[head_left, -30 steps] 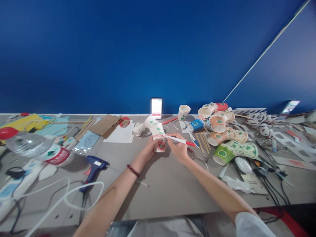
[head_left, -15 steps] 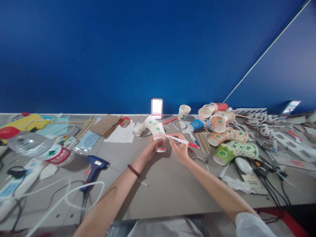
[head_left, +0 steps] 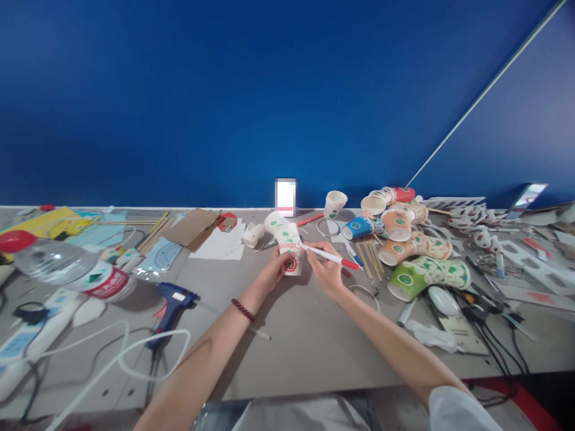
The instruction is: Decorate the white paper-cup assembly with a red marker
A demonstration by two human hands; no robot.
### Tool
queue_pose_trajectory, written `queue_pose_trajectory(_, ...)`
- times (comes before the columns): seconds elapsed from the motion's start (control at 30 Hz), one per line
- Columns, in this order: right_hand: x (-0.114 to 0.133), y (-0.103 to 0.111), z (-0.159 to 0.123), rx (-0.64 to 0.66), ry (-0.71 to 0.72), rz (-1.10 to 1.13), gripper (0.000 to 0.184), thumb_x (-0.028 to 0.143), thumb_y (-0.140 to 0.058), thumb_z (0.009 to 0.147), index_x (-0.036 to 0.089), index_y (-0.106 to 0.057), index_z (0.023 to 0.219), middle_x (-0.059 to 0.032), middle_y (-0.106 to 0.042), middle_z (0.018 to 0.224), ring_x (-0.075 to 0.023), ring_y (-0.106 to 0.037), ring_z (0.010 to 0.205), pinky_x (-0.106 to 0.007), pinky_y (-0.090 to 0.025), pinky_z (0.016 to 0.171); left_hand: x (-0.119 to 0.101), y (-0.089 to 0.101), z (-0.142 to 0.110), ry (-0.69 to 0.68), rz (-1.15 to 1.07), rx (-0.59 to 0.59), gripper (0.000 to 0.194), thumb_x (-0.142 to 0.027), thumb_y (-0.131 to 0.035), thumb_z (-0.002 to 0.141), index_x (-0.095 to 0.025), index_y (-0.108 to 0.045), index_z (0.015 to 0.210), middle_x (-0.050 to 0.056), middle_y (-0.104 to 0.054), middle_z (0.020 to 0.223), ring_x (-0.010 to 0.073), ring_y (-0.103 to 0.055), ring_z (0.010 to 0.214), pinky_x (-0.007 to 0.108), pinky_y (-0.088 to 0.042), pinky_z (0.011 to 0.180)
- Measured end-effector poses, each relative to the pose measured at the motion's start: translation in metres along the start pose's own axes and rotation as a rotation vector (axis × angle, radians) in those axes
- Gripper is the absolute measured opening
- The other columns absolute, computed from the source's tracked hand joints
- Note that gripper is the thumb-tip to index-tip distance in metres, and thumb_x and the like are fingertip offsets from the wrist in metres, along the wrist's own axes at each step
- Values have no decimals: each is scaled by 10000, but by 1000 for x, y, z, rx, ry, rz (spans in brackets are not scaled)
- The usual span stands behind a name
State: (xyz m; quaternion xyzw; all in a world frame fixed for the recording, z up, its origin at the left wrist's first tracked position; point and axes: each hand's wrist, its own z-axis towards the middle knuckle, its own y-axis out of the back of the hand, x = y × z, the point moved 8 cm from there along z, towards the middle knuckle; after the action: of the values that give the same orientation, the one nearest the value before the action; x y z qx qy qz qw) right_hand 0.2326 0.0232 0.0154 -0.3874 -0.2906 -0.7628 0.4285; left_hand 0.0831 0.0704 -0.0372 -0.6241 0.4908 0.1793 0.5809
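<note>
My left hand [head_left: 272,270] grips the near end of a curved chain of white paper cups [head_left: 291,234], joined one into another. A red ring drawing with a dark centre and a row of red loops mark the nearest cup [head_left: 294,267]. Between the fingers of my right hand [head_left: 327,272] is a white marker with a red end [head_left: 335,257]. The marker's tip meets the cup near the red loops; whether it touches cannot be made out. Behind the chain lies a small white cup piece [head_left: 253,235].
Painted cup chains in green [head_left: 429,278], orange [head_left: 398,222] and blue [head_left: 359,226] lie at right, near wooden sticks [head_left: 369,260]. An upright paper cup [head_left: 335,205] stands behind. At left are a blue glue gun [head_left: 173,308], a large bottle [head_left: 67,266] and a power strip [head_left: 38,335].
The nearest cup has turned slightly in my left hand, its ring drawing shifting a little left. My right hand and the marker have barely moved.
</note>
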Motion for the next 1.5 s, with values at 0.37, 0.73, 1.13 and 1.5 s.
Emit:
queue_pose_trajectory(0.37,3,-3,1,42,-21,-72,163,384,-678,869,240,-753,891,-69,-817,927,-267,-770,854,-404,-631,776,-2,-1,-1,-14,50,-8,378,-142,-775,700,-171,-670,1062,81,-751,1036,202,-693,900,287,-571,785)
queue_pose_trajectory(0.73,3,-3,2,38,-18,-94,149,361,-672,864,239,-750,896,-71,-816,929,-272,-770,859,-412,-626,790,-1,-1,-2,-7,31,-24,410,-133,-795,715,-150,-651,1099,106,-740,1059,201,-689,900,290,-566,787)
queue_pose_trajectory(1.13,3,-4,1,52,-25,-65,123,358,-676,858,255,-739,881,-59,-820,949,-276,-779,895,-421,-640,810,0,-1,-2,0,54,-17,458,-161,-825,713,-175,-658,1139,98,-754,1079,230,-709,980,378,-557,968)
queue_pose_trajectory(1.5,4,-5,2,65,-29,-32,104,342,-678,837,255,-728,864,-68,-818,960,-284,-779,922,-433,-636,830,-1,-1,-2,-1,44,-21,458,-167,-830,690,-169,-662,1115,119,-753,1112,241,-710,986,364,-568,911)
